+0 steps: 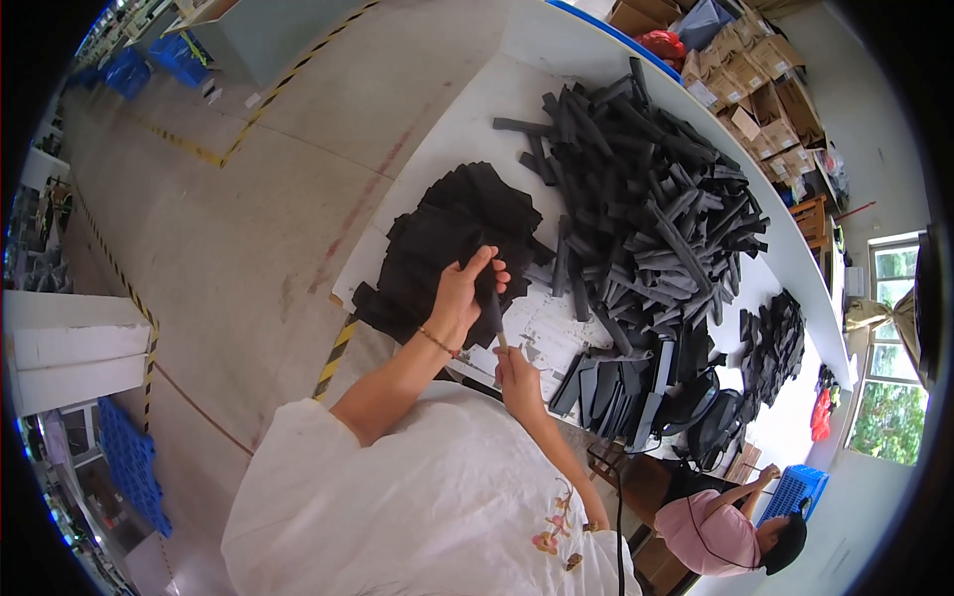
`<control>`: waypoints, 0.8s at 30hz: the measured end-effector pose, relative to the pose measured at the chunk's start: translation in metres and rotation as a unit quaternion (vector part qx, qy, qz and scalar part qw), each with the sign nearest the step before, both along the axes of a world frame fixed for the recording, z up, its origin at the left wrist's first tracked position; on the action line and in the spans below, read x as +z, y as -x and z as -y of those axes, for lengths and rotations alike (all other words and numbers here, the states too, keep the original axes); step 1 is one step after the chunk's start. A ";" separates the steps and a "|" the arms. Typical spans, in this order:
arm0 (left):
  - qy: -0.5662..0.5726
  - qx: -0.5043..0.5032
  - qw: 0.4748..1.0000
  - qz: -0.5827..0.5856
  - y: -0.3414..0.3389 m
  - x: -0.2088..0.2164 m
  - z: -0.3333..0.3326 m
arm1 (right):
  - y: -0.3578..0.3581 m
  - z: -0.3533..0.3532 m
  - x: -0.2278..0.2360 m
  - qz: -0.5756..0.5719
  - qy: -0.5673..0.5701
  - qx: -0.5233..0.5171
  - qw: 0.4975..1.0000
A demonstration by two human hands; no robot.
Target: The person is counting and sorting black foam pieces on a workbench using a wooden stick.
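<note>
While a great heap of dark foam strips point(651, 214) is seen piled across the far right of the white table point(467, 119), most of the work is judged to be left. A smaller stack of flat black pieces point(442, 253) is laid to its left, and a few sorted strips point(606, 382) are set near the table's edge. One black strip point(490, 303) is held upright over the table's near edge: its upper part is clasped by the left hand point(462, 293), fingers curled shut around it, while its lower end is pinched by the right hand point(519, 377).
</note>
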State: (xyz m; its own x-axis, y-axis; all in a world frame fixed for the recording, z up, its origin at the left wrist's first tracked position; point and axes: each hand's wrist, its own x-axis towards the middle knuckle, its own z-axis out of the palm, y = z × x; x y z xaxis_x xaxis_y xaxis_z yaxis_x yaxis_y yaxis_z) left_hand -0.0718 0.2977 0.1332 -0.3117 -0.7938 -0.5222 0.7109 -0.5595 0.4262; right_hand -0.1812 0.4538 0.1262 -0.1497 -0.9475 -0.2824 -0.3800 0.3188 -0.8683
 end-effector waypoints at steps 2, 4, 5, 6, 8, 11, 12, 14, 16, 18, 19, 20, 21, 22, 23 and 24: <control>0.000 0.035 0.997 0.071 0.007 0.001 0.008 | 0.003 -0.012 0.004 0.014 -0.035 0.008 0.999; 0.047 0.057 0.993 0.093 -0.004 -0.009 0.026 | 0.008 -0.027 0.009 0.009 -0.062 0.022 0.998; 0.096 0.082 0.985 0.114 -0.013 -0.015 0.037 | 0.012 -0.040 0.016 0.010 -0.065 0.020 0.998; 0.102 0.104 0.985 0.097 -0.019 -0.008 0.050 | 0.019 -0.054 0.025 0.028 -0.066 0.039 0.997; 0.105 0.105 0.987 0.069 -0.024 -0.006 0.065 | 0.039 -0.066 0.050 0.051 -0.069 0.069 0.994; 0.016 0.091 0.995 0.045 -0.004 -0.017 0.058 | 0.054 -0.071 0.076 0.009 -0.119 0.044 0.992; -0.024 0.104 0.994 0.013 0.003 -0.029 0.055 | 0.057 -0.071 0.074 -0.098 -0.025 0.034 0.994; -0.073 0.108 0.991 -0.026 0.020 -0.027 0.045 | 0.057 -0.060 0.065 -0.199 0.069 -0.017 0.977; -0.090 0.085 0.991 -0.048 0.035 -0.020 0.030 | 0.033 -0.024 0.052 -0.148 0.085 -0.125 0.977; -0.097 0.067 0.992 -0.035 0.047 -0.018 0.021 | 0.019 0.018 0.039 -0.072 0.164 -0.196 0.964; -0.107 0.051 0.993 -0.019 0.051 -0.018 0.016 | 0.019 0.033 0.027 -0.040 0.226 -0.207 0.951; -0.096 0.035 0.995 -0.021 0.050 -0.017 0.011 | 0.019 0.041 0.029 -0.039 0.226 -0.212 0.950; -0.093 0.036 0.995 -0.020 0.048 -0.017 0.010 | 0.024 0.050 0.032 -0.011 0.218 -0.207 0.954; -0.083 0.007 0.996 0.020 0.045 -0.018 0.010 | 0.028 0.054 0.036 0.017 0.209 -0.203 0.956; -0.072 -0.021 0.995 0.059 0.041 -0.018 0.011 | 0.031 0.056 0.042 0.019 0.212 -0.202 0.956; 0.002 -0.101 0.984 0.145 0.040 0.018 0.011 | 0.040 0.054 0.047 0.066 0.156 -0.207 0.963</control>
State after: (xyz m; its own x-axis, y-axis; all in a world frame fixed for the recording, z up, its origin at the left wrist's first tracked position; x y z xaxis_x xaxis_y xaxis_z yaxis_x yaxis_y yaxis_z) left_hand -0.1121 0.2871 0.1512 -0.3014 -0.7337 -0.6090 0.4342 -0.6742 0.5974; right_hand -0.2213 0.3996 0.1728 -0.5160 -0.8559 -0.0353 -0.1554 0.1340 -0.9787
